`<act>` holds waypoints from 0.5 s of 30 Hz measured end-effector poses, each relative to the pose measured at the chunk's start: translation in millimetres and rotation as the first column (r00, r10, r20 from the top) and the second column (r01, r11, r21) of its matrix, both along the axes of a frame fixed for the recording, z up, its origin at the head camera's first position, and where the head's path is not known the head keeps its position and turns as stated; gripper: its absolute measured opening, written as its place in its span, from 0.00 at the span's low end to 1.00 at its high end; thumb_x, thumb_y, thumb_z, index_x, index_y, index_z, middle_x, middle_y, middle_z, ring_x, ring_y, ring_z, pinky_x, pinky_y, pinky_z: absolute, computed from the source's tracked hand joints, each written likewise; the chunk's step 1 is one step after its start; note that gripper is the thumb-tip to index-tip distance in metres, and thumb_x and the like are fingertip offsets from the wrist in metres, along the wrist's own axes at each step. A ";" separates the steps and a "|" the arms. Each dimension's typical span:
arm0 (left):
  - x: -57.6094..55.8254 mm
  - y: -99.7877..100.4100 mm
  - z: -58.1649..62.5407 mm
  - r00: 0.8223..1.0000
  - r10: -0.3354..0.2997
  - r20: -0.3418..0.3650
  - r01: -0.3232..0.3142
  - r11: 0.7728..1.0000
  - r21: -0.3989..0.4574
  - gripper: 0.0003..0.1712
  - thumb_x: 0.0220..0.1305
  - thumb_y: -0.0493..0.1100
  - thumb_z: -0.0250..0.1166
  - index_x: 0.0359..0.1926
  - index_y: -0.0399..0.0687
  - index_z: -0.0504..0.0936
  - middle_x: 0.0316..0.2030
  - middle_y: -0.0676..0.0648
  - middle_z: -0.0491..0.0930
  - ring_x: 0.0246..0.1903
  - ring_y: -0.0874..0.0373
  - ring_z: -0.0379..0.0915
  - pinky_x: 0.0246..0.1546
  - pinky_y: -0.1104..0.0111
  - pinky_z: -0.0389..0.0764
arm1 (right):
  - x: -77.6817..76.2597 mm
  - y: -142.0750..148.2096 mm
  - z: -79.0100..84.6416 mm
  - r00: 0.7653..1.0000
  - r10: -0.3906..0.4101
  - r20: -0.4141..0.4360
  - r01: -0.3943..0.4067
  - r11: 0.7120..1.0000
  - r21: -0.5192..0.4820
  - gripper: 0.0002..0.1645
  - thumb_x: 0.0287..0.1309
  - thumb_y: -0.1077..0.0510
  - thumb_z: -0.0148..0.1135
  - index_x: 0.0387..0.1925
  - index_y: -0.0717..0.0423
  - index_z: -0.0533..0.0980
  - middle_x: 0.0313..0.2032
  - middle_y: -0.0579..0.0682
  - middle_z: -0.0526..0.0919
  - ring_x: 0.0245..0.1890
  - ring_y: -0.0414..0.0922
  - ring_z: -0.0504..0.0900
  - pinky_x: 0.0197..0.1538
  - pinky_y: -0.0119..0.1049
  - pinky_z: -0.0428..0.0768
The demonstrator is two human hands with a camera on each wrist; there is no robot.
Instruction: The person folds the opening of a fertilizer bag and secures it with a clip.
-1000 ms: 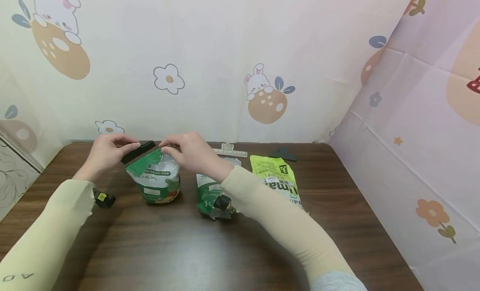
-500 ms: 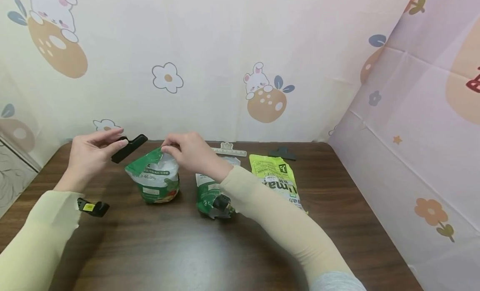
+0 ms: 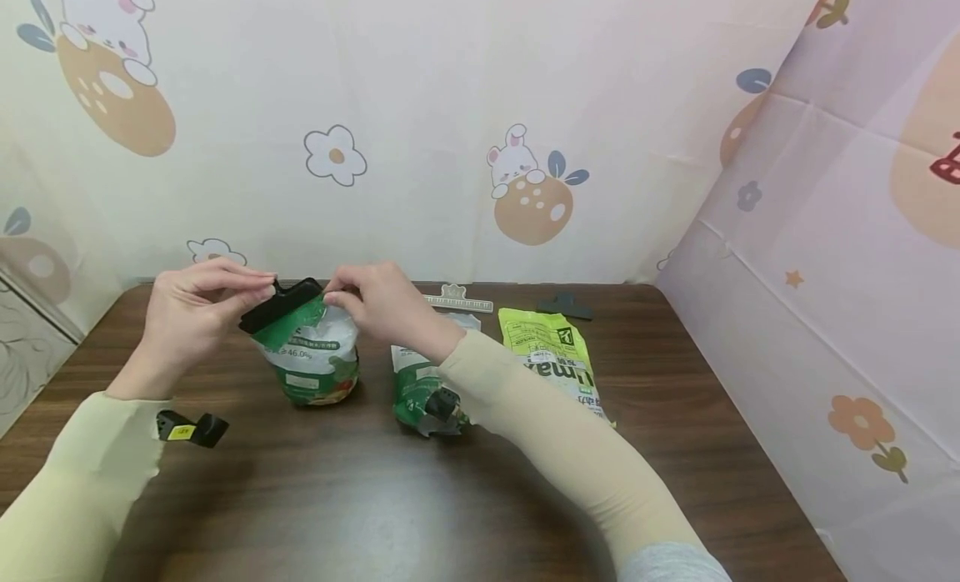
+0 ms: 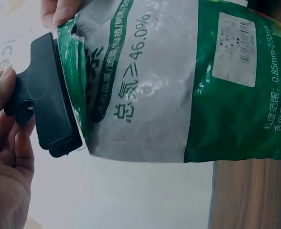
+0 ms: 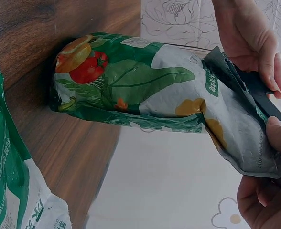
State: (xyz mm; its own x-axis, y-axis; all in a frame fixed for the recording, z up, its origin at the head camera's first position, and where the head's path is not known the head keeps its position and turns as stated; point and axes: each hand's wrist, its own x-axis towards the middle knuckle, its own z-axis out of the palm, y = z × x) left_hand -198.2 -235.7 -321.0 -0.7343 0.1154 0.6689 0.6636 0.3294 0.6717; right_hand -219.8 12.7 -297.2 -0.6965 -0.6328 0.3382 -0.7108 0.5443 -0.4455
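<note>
My left hand point(image 3: 191, 319) pinches the handles of a black bag clip point(image 4: 47, 95) between thumb and fingers. The clip's long bar lies right along the folded green top edge of a green-and-white plastic bag point(image 3: 307, 357). This bag stands upright at the left of the table, vegetables printed on its side point(image 5: 126, 81). With thumb and fingers my right hand point(image 3: 386, 307) pinches the bag's top corner, just right of the clip. In the left wrist view the clip's bar overlaps the bag's edge; its far side is hidden.
On the wooden table point(image 3: 360, 499), a second green-and-white bag point(image 3: 427, 390) lies partly under my right forearm. Right of it is a yellow-green bag point(image 3: 551, 353). A clear ruler-like clip point(image 3: 457, 299) and another dark clip point(image 3: 566, 307) lie along the back edge by the patterned wall.
Half a second ago my left hand had drawn the black clip up and left, off the bag's top. Now the clip is back at the folded edge. My right hand keeps its hold.
</note>
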 end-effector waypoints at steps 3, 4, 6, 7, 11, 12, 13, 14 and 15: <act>1.6 2.8 0.4 1.000 -0.002 0.007 0.002 1.000 -0.013 0.14 0.48 0.17 0.70 0.36 0.30 0.88 0.35 0.45 0.87 0.36 0.62 0.77 0.37 0.80 0.78 | 0.3 -0.3 0.4 1.000 -0.004 0.001 0.004 1.000 -0.002 0.08 0.69 0.53 0.61 0.40 0.52 0.82 0.33 0.43 0.86 0.24 0.36 0.74 0.33 0.26 0.71; 1.9 3.0 0.1 1.000 0.001 0.018 -0.001 1.000 -0.015 0.14 0.48 0.17 0.71 0.36 0.30 0.88 0.35 0.45 0.87 0.36 0.62 0.78 0.37 0.80 0.78 | 0.4 -0.3 0.3 1.000 -0.006 0.002 0.006 1.000 -0.002 0.08 0.69 0.54 0.61 0.40 0.52 0.83 0.33 0.43 0.86 0.24 0.36 0.74 0.33 0.26 0.71; 2.3 2.7 -1.4 0.999 0.001 0.036 -0.001 1.000 -0.018 0.13 0.49 0.18 0.71 0.36 0.31 0.88 0.35 0.45 0.87 0.36 0.62 0.79 0.37 0.80 0.79 | 0.0 -0.6 -1.0 1.000 -0.016 0.006 0.016 1.000 0.000 0.08 0.69 0.54 0.61 0.40 0.52 0.82 0.32 0.42 0.85 0.24 0.36 0.74 0.33 0.26 0.71; 2.5 2.6 -2.2 0.999 -0.001 0.040 0.002 1.000 -0.018 0.13 0.49 0.18 0.71 0.36 0.31 0.88 0.35 0.44 0.87 0.37 0.62 0.79 0.37 0.80 0.79 | -0.2 -0.7 -1.7 1.000 -0.021 0.008 0.021 1.000 -0.001 0.08 0.69 0.54 0.61 0.40 0.52 0.82 0.31 0.41 0.84 0.24 0.35 0.74 0.33 0.26 0.71; 2.3 1.9 -5.8 0.999 -0.003 0.041 0.004 1.000 -0.022 0.13 0.48 0.18 0.71 0.36 0.31 0.88 0.36 0.43 0.86 0.37 0.62 0.80 0.36 0.79 0.79 | -0.8 -1.2 -4.5 0.999 -0.035 0.025 0.036 0.999 -0.025 0.07 0.68 0.53 0.62 0.41 0.52 0.80 0.30 0.40 0.83 0.23 0.35 0.74 0.31 0.26 0.71; 2.1 2.2 -6.3 0.999 -0.009 0.037 0.010 1.000 -0.015 0.13 0.48 0.18 0.71 0.36 0.31 0.88 0.35 0.43 0.86 0.37 0.62 0.80 0.36 0.79 0.79 | -1.0 -1.2 -4.8 0.999 -0.035 0.030 0.036 0.999 -0.034 0.07 0.68 0.53 0.62 0.41 0.52 0.80 0.30 0.40 0.83 0.23 0.35 0.74 0.31 0.26 0.71; 2.0 2.4 -6.7 0.999 -0.012 0.032 0.012 1.000 -0.014 0.14 0.48 0.17 0.71 0.36 0.30 0.88 0.35 0.43 0.86 0.37 0.62 0.80 0.36 0.79 0.79 | -0.9 -1.1 -4.9 0.999 -0.036 0.034 0.037 0.998 -0.042 0.06 0.68 0.53 0.62 0.40 0.52 0.79 0.30 0.40 0.83 0.23 0.35 0.75 0.30 0.26 0.72; 1.9 2.7 -6.9 1.000 -0.015 0.026 0.015 1.000 -0.013 0.14 0.47 0.17 0.71 0.36 0.30 0.88 0.35 0.43 0.86 0.37 0.62 0.80 0.36 0.79 0.79 | -0.7 -1.0 -4.7 0.999 -0.034 0.036 0.036 0.998 -0.050 0.06 0.68 0.54 0.63 0.40 0.52 0.78 0.31 0.41 0.84 0.24 0.34 0.76 0.30 0.26 0.72; 1.8 3.2 -7.0 1.000 -0.019 0.020 0.019 1.000 -0.014 0.14 0.47 0.17 0.71 0.35 0.30 0.88 0.35 0.42 0.86 0.36 0.62 0.80 0.36 0.79 0.79 | -0.7 -1.0 -4.5 0.999 -0.033 0.037 0.035 0.998 -0.055 0.06 0.68 0.54 0.63 0.39 0.52 0.77 0.32 0.41 0.84 0.25 0.33 0.77 0.31 0.26 0.72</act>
